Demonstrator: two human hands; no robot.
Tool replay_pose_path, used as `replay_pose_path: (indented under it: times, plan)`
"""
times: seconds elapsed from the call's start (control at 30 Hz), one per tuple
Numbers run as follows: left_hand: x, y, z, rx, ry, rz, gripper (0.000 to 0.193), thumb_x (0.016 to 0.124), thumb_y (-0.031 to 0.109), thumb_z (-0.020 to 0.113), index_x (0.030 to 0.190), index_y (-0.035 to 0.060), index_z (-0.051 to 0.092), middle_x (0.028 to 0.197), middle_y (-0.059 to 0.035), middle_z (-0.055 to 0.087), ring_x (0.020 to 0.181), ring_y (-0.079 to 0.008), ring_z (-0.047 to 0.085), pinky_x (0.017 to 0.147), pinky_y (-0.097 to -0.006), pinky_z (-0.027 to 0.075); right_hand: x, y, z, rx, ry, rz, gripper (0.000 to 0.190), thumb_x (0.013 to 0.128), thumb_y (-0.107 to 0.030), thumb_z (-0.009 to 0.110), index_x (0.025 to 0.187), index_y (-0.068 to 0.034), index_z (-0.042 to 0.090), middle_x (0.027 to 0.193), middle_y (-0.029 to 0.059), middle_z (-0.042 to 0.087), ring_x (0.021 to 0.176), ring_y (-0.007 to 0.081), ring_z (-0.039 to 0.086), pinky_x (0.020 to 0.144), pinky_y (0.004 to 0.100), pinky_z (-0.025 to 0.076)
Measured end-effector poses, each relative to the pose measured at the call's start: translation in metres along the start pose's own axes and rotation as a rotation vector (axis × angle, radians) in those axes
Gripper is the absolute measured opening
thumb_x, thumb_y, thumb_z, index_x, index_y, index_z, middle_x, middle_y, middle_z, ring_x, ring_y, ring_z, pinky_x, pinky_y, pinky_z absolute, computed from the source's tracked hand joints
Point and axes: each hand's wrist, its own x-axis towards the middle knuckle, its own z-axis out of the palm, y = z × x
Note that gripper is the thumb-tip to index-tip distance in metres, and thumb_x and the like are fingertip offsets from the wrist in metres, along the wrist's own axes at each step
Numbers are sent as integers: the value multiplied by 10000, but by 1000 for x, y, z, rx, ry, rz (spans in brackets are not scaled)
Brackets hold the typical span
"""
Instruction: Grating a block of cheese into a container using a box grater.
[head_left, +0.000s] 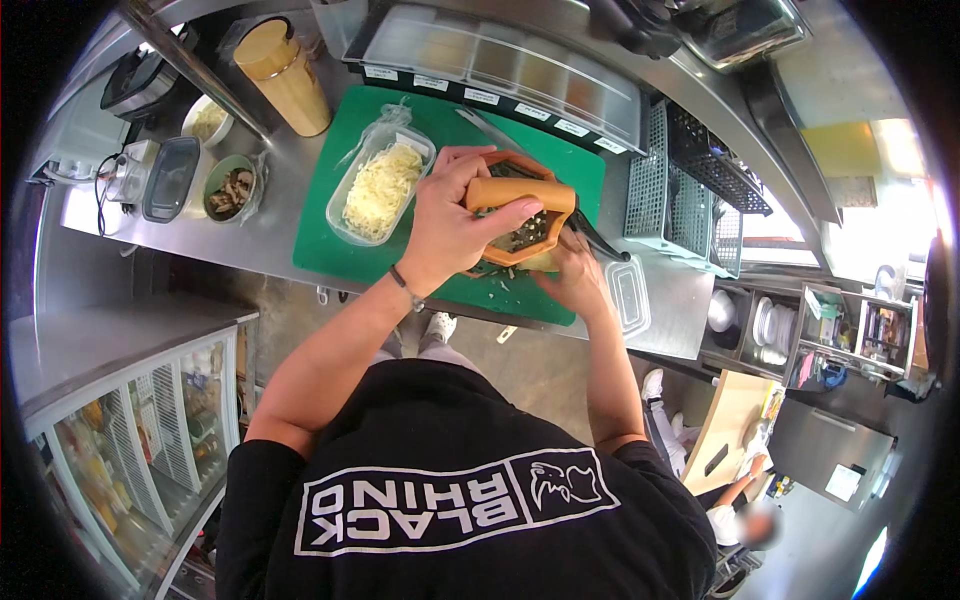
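A box grater (517, 217) with an orange handle and frame stands on a green cutting board (319, 225). My left hand (457, 210) is wrapped around its handle. Low on the grater's right side, my right hand (576, 274) holds a pale yellow block (538, 261), probably cheese, mostly hidden by the fingers and grater. Small pale shreds lie on the board below. Left of the grater, a clear plastic container (352, 225) holds a heap of grated pale yellow cheese (386, 189). Behind the grater lies a knife (495, 133) with a black handle.
A clear lid (628, 296) lies right of the board, near teal baskets (660, 195). A lidded condiment holder (495, 52) stands behind. At left are a wood-toned flask (289, 82) and a bowl of sliced mushrooms (231, 187). Another person (731, 517) is at far right.
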Motion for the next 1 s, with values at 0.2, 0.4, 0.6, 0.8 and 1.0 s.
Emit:
replay_pose_path:
  times: [0.2,0.4,0.6,0.8,1.0]
  plan:
    - [1,1,-1,8,-9,8,386,692,208,801,673,16,466,897,-152,568,1061,-259,568,792,-325,425,-8,4,-2,1099,199,365,581,701,-106,657,1250,-65,474,1108,82,559,1047,237,545,837,337,463]
    - [2,-2,-1,35,-6,18,391,687,214,807,666,22,466,852,-134,563,1055,-263,569,783,-332,430,30,-41,-1,1739,493,182,628,844,-493,555,1267,-47,429,1153,79,519,1084,220,503,960,362,400]
    - [1,-6,1,-8,61,9,390,625,249,844,674,16,535,854,-109,651,1018,-266,546,794,-349,474,48,-60,-10,1630,902,149,340,868,-423,469,904,-90,528,967,75,539,970,234,514,888,371,403]
    - [0,-4,1,12,50,11,409,617,257,848,655,25,514,900,-127,658,1036,-261,541,794,-352,473,61,-41,5,1576,877,46,334,853,-395,418,843,-80,529,897,82,518,884,235,511,836,381,408]
    - [1,-4,2,-19,15,0,385,663,211,817,669,28,479,857,-122,556,1076,-268,549,806,-338,424,46,3,72,1359,840,313,358,894,-364,568,885,-7,589,822,63,574,759,148,530,711,282,426]
